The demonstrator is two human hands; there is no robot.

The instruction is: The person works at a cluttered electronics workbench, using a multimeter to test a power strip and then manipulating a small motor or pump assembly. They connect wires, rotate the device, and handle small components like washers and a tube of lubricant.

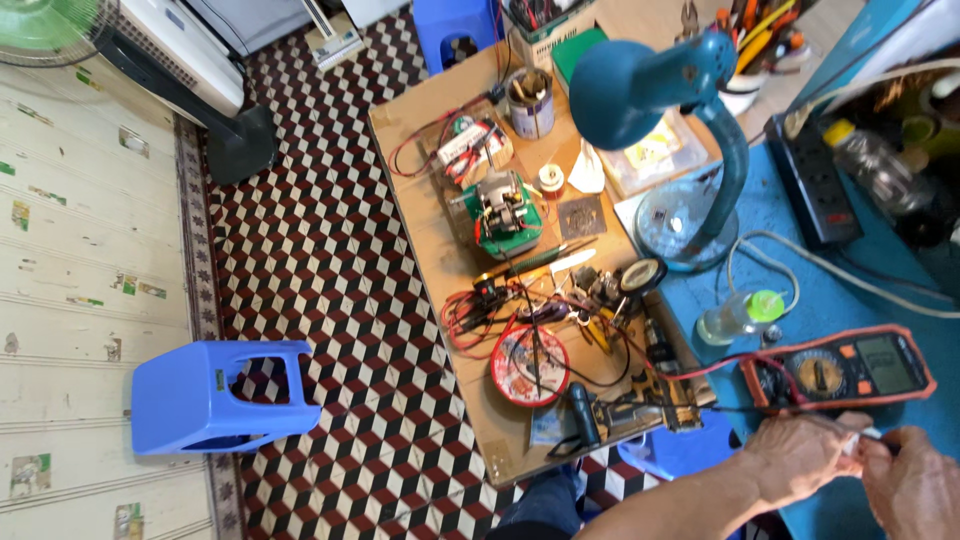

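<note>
**Both hands pinch a small white piece beside the meter**

At the bottom right, the left hand (800, 455) and right hand (915, 485) meet, fingers closed on a small white piece (862, 438) held between them; what it is cannot be told. Just beyond lies an orange-cased multimeter (840, 368) on the blue tabletop (800, 240). Farther off, a cardboard sheet (420, 210) carries tangled wires, a red-rimmed dish (528, 365) and a small motor (497, 212), under a teal desk lamp (640, 85). A blue plastic stool (215, 395) stands on the tiled floor.

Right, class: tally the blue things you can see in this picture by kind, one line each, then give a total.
Blue plastic stools: 2 (floor stool, stool beyond the board)
Blue desk lamp: 1
Blue tabletop: 1
Total: 4
</note>
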